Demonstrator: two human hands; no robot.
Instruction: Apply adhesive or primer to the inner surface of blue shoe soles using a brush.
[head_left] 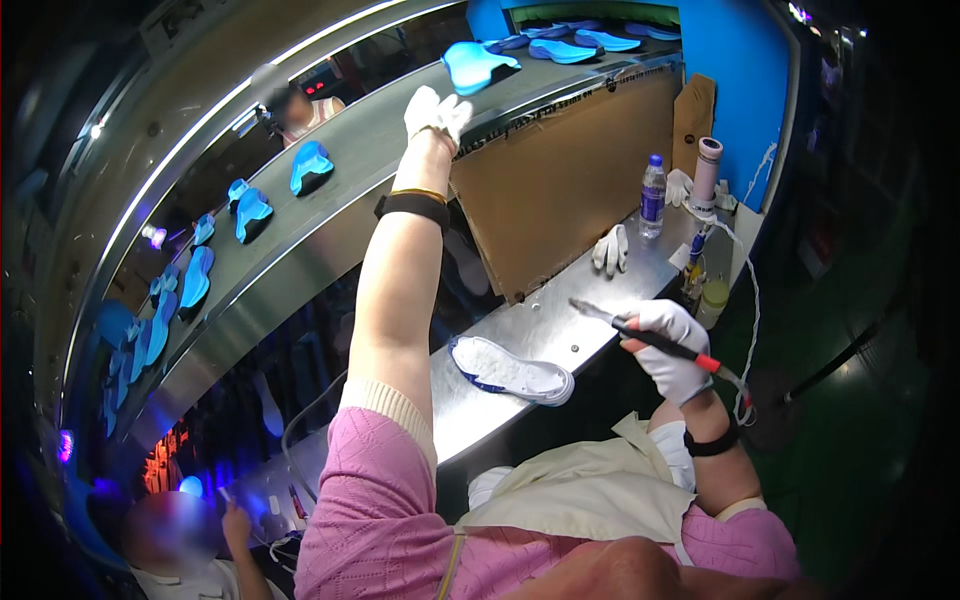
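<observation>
Left hand (438,115), white-gloved, near 12 o'clock: fingers seem loosely parted beside blue sole (475,68) on conveyor (390,165); contact unclear. Right hand (672,325), gloved, toward 4 o'clock: fingers wrapped round slim black-and-red tool (660,342), probably gripped on handle so tip stays free, pointing to 10 o'clock. White sole (505,370) toward 5 o'clock, flat on bench (465,425), likely for easy reach; lower end close to near edge. Cardboard panel (570,180) bounds bench's far side; metal surface between white sole and spare glove (611,250) gives room.

My right hand (668,345) can pass left above the shiny metal worktop (520,328); an upright brown cardboard sheet (570,190) blocks its far side.
</observation>
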